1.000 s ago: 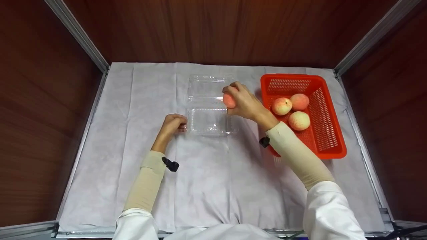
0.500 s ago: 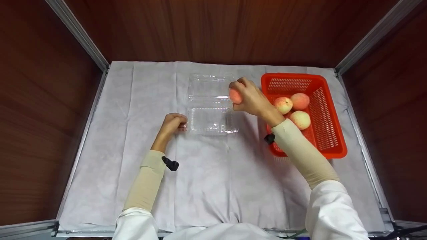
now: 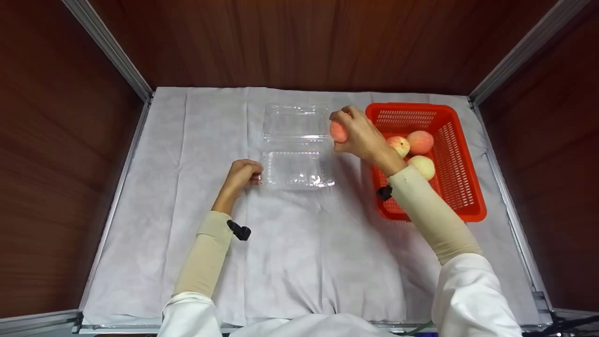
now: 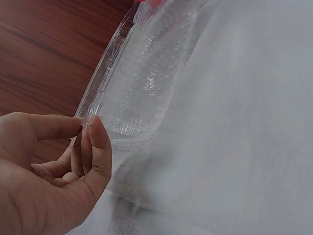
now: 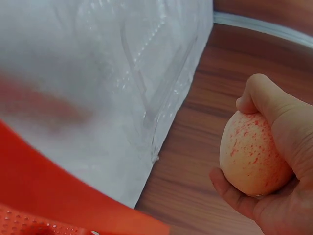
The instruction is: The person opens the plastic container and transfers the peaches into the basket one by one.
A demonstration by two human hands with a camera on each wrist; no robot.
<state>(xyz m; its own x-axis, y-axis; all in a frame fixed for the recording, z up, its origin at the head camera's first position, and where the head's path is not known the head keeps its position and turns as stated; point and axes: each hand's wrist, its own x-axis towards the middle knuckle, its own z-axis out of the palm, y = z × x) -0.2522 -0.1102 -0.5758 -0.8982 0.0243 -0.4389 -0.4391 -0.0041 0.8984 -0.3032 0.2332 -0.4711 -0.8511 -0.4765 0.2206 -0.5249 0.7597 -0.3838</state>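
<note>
A clear plastic clamshell box (image 3: 295,171) lies opened out on the white cloth, its two halves one behind the other. My left hand (image 3: 241,177) pinches the box's left edge between thumb and fingertips, as the left wrist view shows up close. In my right hand (image 3: 359,135) I grip a peach (image 3: 339,131), pink on the side facing the head camera and pale with red specks in the right wrist view. That hand is held between the box and the red basket (image 3: 461,154), apart from the box. Several fingers are partly hidden behind the peach.
Three more peaches sit in the red basket at the right: a pink one (image 3: 420,142), a yellow-red one (image 3: 398,146) and a pale one (image 3: 423,167). My right forearm passes over the basket's near left side. Dark wood-grain panels (image 3: 299,44) enclose the cloth-covered surface.
My right hand has moved to the right with the peach, away from the box and closer to the basket. The left hand keeps its pinch on the box edge.
</note>
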